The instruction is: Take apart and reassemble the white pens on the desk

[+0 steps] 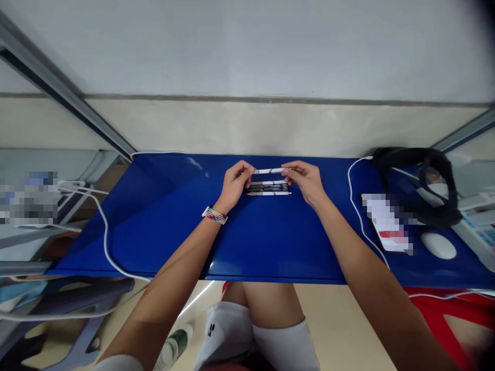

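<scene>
A white pen with dark marks (267, 171) lies level between my two hands, near the back of the blue table. Its left end is pinched by my left hand (234, 184), which has a colourful woven band on the wrist. My right hand (304, 180) grips the other end between thumb and fingers. Just nearer to me, several more pens (268, 189) lie side by side in a neat stack of rows, white and dark ones together. Whether the held pen touches the table, I cannot tell.
On the right of the blue table (270, 247) are a phone (389, 224), a white mouse (438, 245) and a black headset-like strap (421, 175). A white cable (351, 190) runs beside the phone. Another white cable (106, 237) hangs at left. A wall stands behind.
</scene>
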`<state>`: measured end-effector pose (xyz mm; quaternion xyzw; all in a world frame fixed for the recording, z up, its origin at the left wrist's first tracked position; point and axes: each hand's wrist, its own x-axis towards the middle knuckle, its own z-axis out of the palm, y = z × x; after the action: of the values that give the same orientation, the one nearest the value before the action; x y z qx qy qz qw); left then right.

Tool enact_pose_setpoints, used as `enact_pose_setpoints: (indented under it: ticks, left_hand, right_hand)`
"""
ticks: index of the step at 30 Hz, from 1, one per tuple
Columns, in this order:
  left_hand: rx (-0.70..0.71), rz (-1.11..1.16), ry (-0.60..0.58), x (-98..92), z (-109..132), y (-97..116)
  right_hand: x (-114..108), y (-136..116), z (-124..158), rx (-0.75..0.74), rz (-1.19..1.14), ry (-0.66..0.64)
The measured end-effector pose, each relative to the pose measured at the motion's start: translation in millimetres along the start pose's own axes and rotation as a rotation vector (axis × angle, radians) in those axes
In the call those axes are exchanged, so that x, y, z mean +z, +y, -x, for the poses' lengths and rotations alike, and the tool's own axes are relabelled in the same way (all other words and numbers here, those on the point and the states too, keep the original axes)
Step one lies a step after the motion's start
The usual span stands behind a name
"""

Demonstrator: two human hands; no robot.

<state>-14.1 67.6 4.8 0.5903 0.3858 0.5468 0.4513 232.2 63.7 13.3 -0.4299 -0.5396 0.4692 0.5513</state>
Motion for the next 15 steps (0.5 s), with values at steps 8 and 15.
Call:
enact_pose_setpoints:
  ticks: [8,15]
  left_hand:
    - [-0.066,0.03,0.011,0.7,-0.2,-1.0]
    - [0.009,-0.009,0.008,-0.1,-0.3,1.3]
  right_hand:
    - [1.6,0.5,0.8,-0.013,0.06,0.003]
    - [-1.0,0.5,-0.3,0.028,-0.002,0.059]
